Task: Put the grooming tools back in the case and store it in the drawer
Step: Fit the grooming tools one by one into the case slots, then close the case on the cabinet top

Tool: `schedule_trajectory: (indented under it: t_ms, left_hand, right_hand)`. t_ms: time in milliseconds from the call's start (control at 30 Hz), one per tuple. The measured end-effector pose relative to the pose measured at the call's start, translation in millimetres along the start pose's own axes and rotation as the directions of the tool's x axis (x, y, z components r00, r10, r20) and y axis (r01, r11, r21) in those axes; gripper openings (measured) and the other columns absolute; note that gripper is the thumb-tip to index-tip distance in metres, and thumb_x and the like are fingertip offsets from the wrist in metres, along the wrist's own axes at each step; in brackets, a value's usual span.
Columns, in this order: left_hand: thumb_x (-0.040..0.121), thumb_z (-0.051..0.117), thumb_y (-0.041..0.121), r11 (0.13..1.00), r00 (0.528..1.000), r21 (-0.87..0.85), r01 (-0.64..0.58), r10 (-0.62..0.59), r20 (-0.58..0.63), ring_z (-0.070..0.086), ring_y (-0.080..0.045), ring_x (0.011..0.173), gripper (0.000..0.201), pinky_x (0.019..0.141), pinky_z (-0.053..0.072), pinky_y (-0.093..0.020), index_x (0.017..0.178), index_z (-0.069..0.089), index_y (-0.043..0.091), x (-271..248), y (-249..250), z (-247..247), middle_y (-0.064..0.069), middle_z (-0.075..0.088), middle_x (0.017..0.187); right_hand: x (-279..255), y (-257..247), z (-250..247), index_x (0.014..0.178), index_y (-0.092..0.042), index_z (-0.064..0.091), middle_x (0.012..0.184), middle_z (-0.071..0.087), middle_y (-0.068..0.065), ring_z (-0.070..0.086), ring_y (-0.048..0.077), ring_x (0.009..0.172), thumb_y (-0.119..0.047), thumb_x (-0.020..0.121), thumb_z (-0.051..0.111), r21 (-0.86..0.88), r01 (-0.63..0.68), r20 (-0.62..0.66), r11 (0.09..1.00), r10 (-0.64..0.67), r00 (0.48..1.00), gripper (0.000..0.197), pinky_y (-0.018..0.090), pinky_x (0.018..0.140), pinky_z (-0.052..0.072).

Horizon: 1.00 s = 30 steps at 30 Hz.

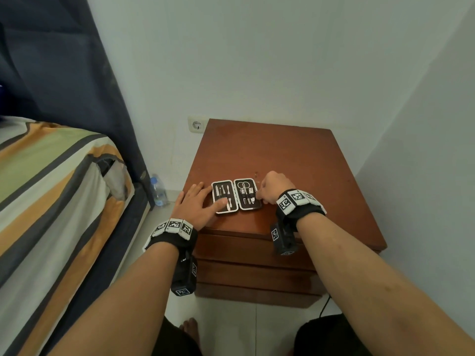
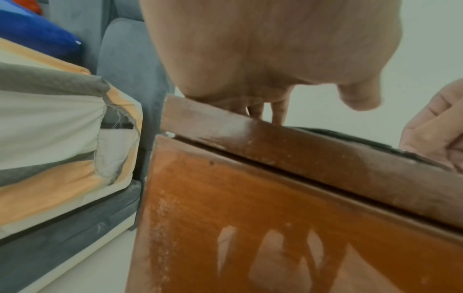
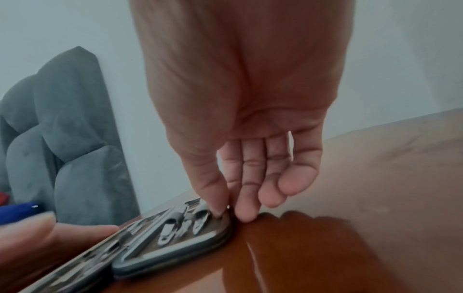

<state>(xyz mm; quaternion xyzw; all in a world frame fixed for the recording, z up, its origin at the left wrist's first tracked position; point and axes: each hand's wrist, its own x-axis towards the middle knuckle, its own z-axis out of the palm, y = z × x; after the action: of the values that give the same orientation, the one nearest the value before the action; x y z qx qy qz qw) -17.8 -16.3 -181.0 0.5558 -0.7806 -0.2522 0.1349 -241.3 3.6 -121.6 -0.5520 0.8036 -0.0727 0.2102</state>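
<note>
Near the nightstand's (image 1: 295, 155) front edge, the left hand (image 1: 195, 206) presses flat-fingered on the open case (image 1: 236, 196), lying lengthwise along that edge; the right hand (image 1: 272, 187) pinches its right rim.

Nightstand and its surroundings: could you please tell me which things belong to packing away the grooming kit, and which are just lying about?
Part of the job:
- open case with grooming tools
- nightstand, drawers shut
- left hand flat on the case
- right hand pinching its right edge

Just lying about:
- water bottle
- bed
- wall socket
</note>
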Motion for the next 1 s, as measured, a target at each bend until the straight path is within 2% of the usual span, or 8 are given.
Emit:
schedule_trajectory:
  t_ms: [67,133,233,400,567,667,800,1000]
  left_hand:
    - [0.084,0.043,0.07,0.999,0.997,0.034,0.003,0.0,-0.075,0.027,-0.017,0.143,0.069,0.117,0.013,-0.045,0.139,0.047,0.029,5.2,5.4,-5.5,0.002,0.036,0.154]
    - [0.086,0.053,0.059,0.992,0.99,0.126,0.015,0.003,-0.14,0.046,-0.022,0.127,0.052,0.108,0.031,-0.046,0.126,0.059,0.026,14.5,11.4,-11.6,-0.002,0.053,0.137]
    - [0.085,0.059,0.047,0.994,0.983,0.108,0.031,-0.011,-0.181,0.057,-0.025,0.107,0.037,0.096,0.045,-0.045,0.111,0.067,0.022,31.6,22.5,-15.6,-0.005,0.063,0.116]
    - [0.088,0.06,0.037,0.997,0.996,0.077,0.004,0.003,-0.088,0.061,-0.02,0.097,0.026,0.087,0.048,-0.033,0.109,0.07,0.025,56.5,44.9,-12.5,0.001,0.066,0.109]
    - [0.084,0.063,0.032,0.997,0.998,0.059,0.041,-0.038,-0.048,0.065,-0.021,0.088,0.015,0.076,0.05,-0.03,0.092,0.075,0.026,76.5,59.9,-5.8,0.002,0.073,0.096]
    - [0.082,0.067,0.031,0.997,0.998,0.051,0.066,-0.065,-0.014,0.064,-0.022,0.081,0.01,0.07,0.048,-0.029,0.083,0.073,0.024,85.5,66.4,-5.0,0.001,0.07,0.087]
    - [0.077,0.071,0.028,0.994,0.994,0.013,0.105,-0.105,0.015,0.068,-0.021,0.072,0.008,0.066,0.054,-0.03,0.076,0.071,0.021,94.2,68.0,-6.8,-0.001,0.071,0.074]
    - [0.076,0.073,0.025,0.993,0.994,-0.058,0.104,-0.102,0.046,0.067,-0.022,0.066,0.012,0.07,0.059,-0.034,0.087,0.074,0.022,94.8,70.6,-6.3,-0.001,0.07,0.071]
  right_hand:
    - [3.6,-0.6,-2.2,0.088,-0.009,0.073,0.087,0.074,0.008,0.07,0.027,0.082,-0.027,0.084,0.072,-0.021,0.007,-0.03,1.0,-0.008,1.0,0.018,0.041,0.08,0.06]
    - [8.5,-1.3,-4.6,0.094,-0.01,0.073,0.094,0.073,0.009,0.069,0.029,0.086,-0.024,0.086,0.071,-0.052,0.018,-0.046,0.998,-0.021,0.999,0.017,0.042,0.082,0.059]
    - [18.0,0.2,-8.4,0.101,-0.014,0.074,0.102,0.073,0.007,0.068,0.028,0.093,-0.023,0.087,0.071,-0.092,0.029,-0.051,0.995,-0.034,0.998,0.017,0.041,0.085,0.057]
    - [35.9,6.9,-17.4,0.096,-0.026,0.074,0.106,0.072,-0.001,0.067,0.025,0.1,-0.031,0.089,0.07,-0.119,0.076,-0.043,0.99,-0.082,0.996,0.009,0.034,0.08,0.05]
    - [56.5,15.5,-19.8,0.093,-0.013,0.062,0.091,0.066,0.005,0.061,0.026,0.081,-0.045,0.091,0.064,-0.154,-0.019,-0.136,0.988,-0.002,0.991,0.033,0.035,0.071,0.05]
    - [61.2,18.0,-19.8,0.089,-0.01,0.056,0.089,0.064,0.009,0.064,0.03,0.084,-0.037,0.091,0.068,-0.047,-0.083,-0.146,0.995,0.076,0.986,0.029,0.036,0.069,0.051]
    - [66.5,21.2,-25.5,0.094,-0.001,0.067,0.099,0.072,0.015,0.07,0.033,0.088,-0.016,0.089,0.068,0.072,-0.125,-0.101,0.99,0.132,0.986,0.016,0.038,0.078,0.059]
    - [65.7,33.0,-22.4,0.094,-0.003,0.073,0.094,0.073,0.015,0.072,0.032,0.085,-0.013,0.082,0.075,0.306,-0.156,-0.059,0.939,0.183,0.981,0.015,0.043,0.079,0.061]
